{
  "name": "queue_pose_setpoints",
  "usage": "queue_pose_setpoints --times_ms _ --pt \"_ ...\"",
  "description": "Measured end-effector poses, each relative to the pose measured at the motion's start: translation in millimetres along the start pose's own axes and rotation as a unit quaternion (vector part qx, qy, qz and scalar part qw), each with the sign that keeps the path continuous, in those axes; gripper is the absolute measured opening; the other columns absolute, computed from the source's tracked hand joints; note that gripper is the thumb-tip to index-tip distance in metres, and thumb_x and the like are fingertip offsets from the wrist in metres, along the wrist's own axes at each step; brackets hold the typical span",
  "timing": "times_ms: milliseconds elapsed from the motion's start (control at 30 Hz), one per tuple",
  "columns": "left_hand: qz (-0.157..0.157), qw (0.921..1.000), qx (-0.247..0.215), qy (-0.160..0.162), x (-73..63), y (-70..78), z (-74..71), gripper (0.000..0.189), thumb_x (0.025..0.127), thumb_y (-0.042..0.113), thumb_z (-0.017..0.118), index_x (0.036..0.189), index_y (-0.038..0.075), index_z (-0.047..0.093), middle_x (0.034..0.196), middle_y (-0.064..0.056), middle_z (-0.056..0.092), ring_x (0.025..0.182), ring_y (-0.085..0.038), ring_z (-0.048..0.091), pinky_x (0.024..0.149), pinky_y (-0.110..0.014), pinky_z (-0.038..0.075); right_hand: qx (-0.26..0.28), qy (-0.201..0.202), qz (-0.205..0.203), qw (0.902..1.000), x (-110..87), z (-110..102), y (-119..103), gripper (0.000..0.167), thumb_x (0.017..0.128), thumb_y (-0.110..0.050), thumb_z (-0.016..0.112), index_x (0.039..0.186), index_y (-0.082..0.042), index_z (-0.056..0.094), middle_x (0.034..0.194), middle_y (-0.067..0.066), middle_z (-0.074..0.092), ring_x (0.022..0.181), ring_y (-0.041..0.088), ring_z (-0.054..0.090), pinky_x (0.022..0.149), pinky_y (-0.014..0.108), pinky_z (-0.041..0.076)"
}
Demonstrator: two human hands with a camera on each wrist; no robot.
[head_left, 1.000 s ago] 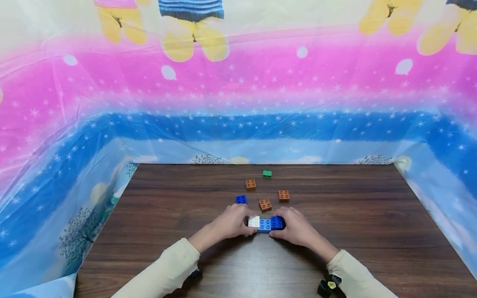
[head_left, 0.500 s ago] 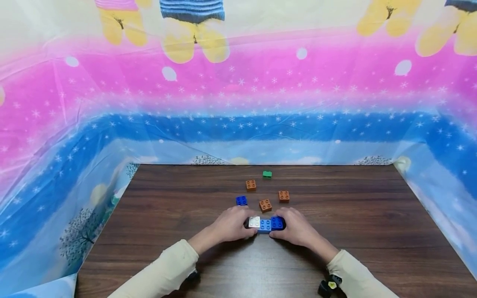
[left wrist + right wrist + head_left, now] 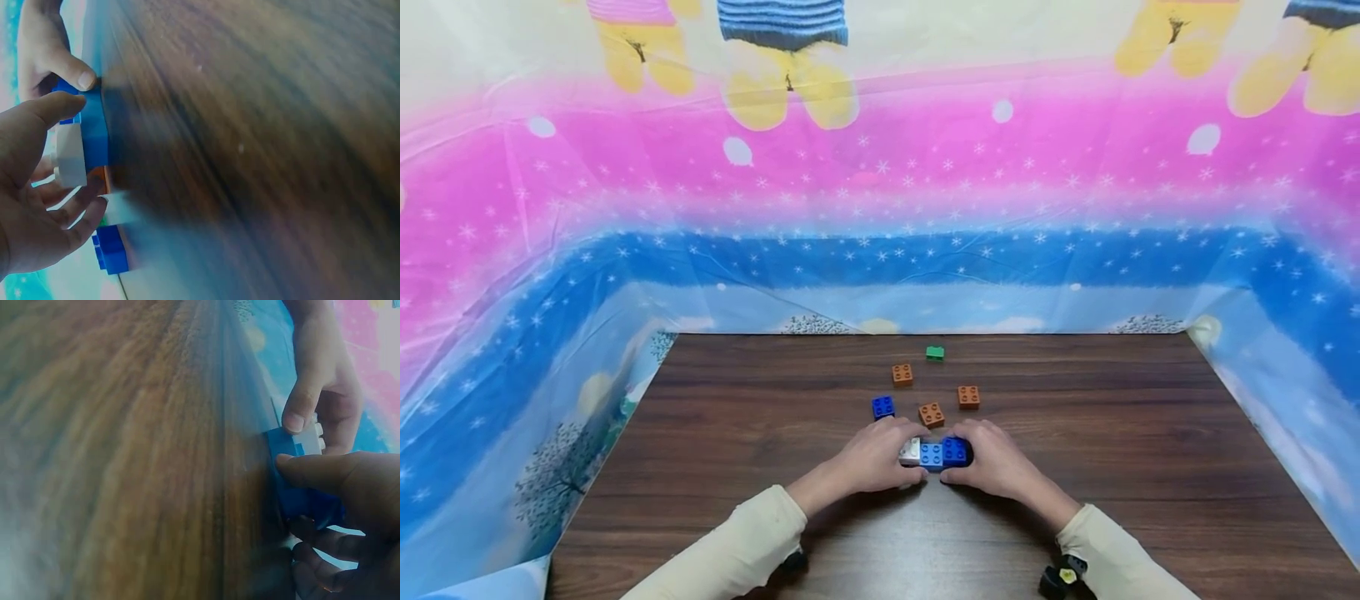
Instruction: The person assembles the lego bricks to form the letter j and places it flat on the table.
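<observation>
In the head view a light blue toy building brick (image 3: 931, 454) lies between my hands. A white brick (image 3: 70, 153) sits on its left end, overhanging it in the left wrist view. My left hand (image 3: 880, 454) curls around the white brick, its thumb reaching to the front of the light blue one. On the right end is a dark blue brick (image 3: 954, 451). My right hand (image 3: 996, 457) grips this end, thumb in front and fingers behind, as the right wrist view also shows its thumb (image 3: 312, 472) on the side. The fingers partly hide the outer ends.
Beyond the hands on the wooden table (image 3: 737, 383) lie another dark blue brick (image 3: 883, 407), an orange-brown brick (image 3: 931, 415), two more like it, and a green brick (image 3: 935, 353). A printed cloth (image 3: 880, 250) hangs around the table's back and sides.
My left hand has shifted slightly right, its thumb further along the front, and covers more of the white brick. The right hand keeps its grip; the loose bricks lie as before.
</observation>
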State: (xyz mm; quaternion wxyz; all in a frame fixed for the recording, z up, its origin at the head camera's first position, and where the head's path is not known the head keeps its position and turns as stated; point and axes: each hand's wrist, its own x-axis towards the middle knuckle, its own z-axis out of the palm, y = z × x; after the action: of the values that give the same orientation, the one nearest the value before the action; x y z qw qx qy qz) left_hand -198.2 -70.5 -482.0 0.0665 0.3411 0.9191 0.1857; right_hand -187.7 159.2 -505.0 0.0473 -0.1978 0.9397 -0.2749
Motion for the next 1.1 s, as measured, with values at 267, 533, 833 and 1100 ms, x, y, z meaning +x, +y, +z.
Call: queue_pose_setpoints --times_ms 267,533,833,1100 --pt "0.005 0.9997 -0.020 0.010 2.7 2.7 8.4 0.059 0.090 0.045 0.077 0.138 0.013 0.063 0.130 0.000 0.068 0.120 -0.018 0.061 0.102 -0.039 0.048 0.008 -0.007 -0.004 0.9999 -11.6 -16 7 0.060 0.076 -0.029 0.092 0.129 -0.013 0.069 0.117 0.001 0.071 0.109 0.025 0.065 0.097 0.054 0.048" --pt "0.006 0.9994 -0.032 0.015 7.3 4.6 15.8 0.058 0.090 0.044 0.077 0.136 0.012 0.064 0.130 -0.001 0.068 0.120 -0.018 0.061 0.102 -0.037 0.048 0.001 0.018 0.018 0.9997 -15.5 -39 23 0.050 0.082 -0.021 0.088 0.128 -0.017 0.069 0.120 0.001 0.070 0.111 0.026 0.065 0.093 0.053 0.051" --pt "0.010 0.9994 -0.029 0.016 15.0 7.1 16.6 0.052 0.092 0.042 0.076 0.132 0.009 0.067 0.127 -0.004 0.070 0.119 -0.020 0.063 0.103 -0.038 0.048 0.014 0.074 0.013 0.9971 1.1 -55 34 0.041 0.090 -0.021 0.080 0.127 -0.009 0.069 0.117 0.010 0.072 0.103 0.027 0.068 0.085 0.048 0.055" --pt "0.030 0.9991 -0.023 0.020 17.9 8.0 16.9 0.049 0.093 0.039 0.076 0.130 0.008 0.069 0.124 -0.003 0.072 0.115 -0.019 0.065 0.101 -0.036 0.050 0.042 0.078 0.030 0.9957 15.9 -56 41 0.044 0.091 -0.025 0.079 0.131 -0.011 0.067 0.130 0.011 0.067 0.114 0.032 0.065 0.090 0.052 0.054"
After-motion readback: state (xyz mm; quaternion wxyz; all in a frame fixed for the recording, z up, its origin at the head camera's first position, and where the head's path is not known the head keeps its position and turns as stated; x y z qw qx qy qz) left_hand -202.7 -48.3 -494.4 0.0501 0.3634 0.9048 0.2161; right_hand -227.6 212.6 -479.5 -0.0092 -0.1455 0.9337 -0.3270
